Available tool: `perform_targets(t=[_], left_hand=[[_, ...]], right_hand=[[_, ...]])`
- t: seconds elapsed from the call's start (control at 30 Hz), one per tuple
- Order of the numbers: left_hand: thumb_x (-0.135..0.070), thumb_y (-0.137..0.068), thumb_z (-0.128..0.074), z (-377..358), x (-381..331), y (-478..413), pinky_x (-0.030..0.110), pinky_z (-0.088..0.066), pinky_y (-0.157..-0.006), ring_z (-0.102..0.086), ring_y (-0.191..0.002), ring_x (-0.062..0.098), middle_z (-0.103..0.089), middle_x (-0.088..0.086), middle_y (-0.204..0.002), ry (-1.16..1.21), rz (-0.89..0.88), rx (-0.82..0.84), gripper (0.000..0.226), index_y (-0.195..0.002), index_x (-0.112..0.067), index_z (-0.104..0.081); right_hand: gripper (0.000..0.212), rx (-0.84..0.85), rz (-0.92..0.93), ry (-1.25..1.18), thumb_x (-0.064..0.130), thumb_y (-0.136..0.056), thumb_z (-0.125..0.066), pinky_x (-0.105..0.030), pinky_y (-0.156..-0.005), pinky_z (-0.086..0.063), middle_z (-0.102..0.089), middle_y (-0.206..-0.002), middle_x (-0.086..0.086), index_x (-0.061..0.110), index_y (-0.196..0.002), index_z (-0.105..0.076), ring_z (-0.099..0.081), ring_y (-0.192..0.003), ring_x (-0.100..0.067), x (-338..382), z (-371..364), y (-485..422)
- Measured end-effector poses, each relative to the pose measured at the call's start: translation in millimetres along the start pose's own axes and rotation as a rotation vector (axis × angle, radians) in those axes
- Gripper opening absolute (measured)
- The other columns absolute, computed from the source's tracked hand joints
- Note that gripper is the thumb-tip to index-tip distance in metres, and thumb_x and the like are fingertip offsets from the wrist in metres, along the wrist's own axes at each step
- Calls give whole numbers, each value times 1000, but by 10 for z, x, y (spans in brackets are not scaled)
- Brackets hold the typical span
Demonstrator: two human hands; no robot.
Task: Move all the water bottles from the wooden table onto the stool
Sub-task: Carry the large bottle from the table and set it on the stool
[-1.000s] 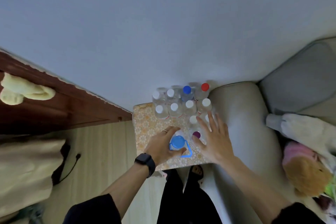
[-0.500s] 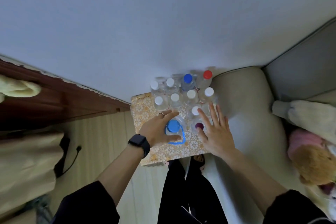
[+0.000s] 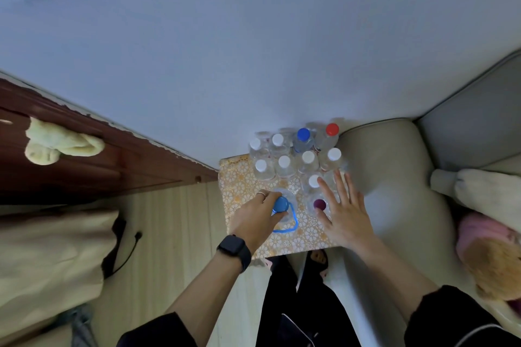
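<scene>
**Setting the big blue-capped bottle among the others**

While we look straight down, we see a small stool (image 3: 242, 186) with a floral-patterned top, pushed against a pale wall at twelve o'clock and a sofa arm (image 3: 394, 177) at three o'clock. Water bottles (image 3: 284, 162) stand upright in tight rows along its far edge, packed close, probably to leave room nearer us. Our left hand (image 3: 258, 220) is clamped around the neck of a large blue-capped bottle (image 3: 282, 205) with a blue carry handle, which stands on the stool's near half. Our right hand (image 3: 342, 211) is spread flat with fingers apart, holding nothing, beside a purple-capped bottle (image 3: 319, 204) at three o'clock of the large one, seemingly steadying its neighbours. No wooden table with bottles is visible, so we judge the task nearly done.
</scene>
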State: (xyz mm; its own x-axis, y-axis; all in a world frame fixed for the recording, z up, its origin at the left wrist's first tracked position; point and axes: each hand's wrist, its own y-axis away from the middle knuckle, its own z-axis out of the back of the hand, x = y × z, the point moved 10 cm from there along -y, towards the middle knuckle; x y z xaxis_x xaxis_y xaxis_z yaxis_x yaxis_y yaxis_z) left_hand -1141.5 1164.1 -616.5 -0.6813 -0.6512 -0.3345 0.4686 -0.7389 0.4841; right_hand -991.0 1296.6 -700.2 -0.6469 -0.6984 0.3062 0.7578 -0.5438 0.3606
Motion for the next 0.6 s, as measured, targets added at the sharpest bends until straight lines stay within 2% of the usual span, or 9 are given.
perform_targets(t=[0.1, 0.27, 0.37, 0.6], left_hand=[[-42, -103, -48, -38, -24, 25, 37, -53, -77, -64, -99, 27, -55, 0, -138, -65, -16, -20, 46, -143, -21, -46], [-36, -104, -47, -21, -55, -16, 38, -53, -70, -66, -92, 32, -53, 4, -142, -107, -37, -61, 44, -143, -15, -46], [-35, -102, -52, 9, -62, -45, 40, -55, -66, -67, -85, 34, -57, 6, -137, -80, -41, -90, 43, -138, -12, -51], [-36, -105, -45, 6, -110, -36, 37, -52, -69, -66, -91, 30, -50, 3, -143, -116, -9, -78, 44, -143, -14, -45]], right_hand=[[75, 14, -2, 7, 55, -98, -36, -60, -119, -17, 29, -162, 3, 39, -157, 6, 29, -148, -23, -6, -21, -7], [77, -21, 4, 13, 56, -96, -43, -60, -116, -26, 20, -165, 1, 37, -158, -2, 21, -151, -25, -11, -3, -5], [77, -17, 11, 13, 55, -96, -44, -60, -116, -23, 22, -165, 1, 37, -158, -2, 23, -151, -25, -12, -14, -5], [78, -1, 9, 20, 59, -97, -41, -60, -118, -18, 26, -163, 3, 39, -158, 4, 28, -149, -23, -15, -29, -16]])
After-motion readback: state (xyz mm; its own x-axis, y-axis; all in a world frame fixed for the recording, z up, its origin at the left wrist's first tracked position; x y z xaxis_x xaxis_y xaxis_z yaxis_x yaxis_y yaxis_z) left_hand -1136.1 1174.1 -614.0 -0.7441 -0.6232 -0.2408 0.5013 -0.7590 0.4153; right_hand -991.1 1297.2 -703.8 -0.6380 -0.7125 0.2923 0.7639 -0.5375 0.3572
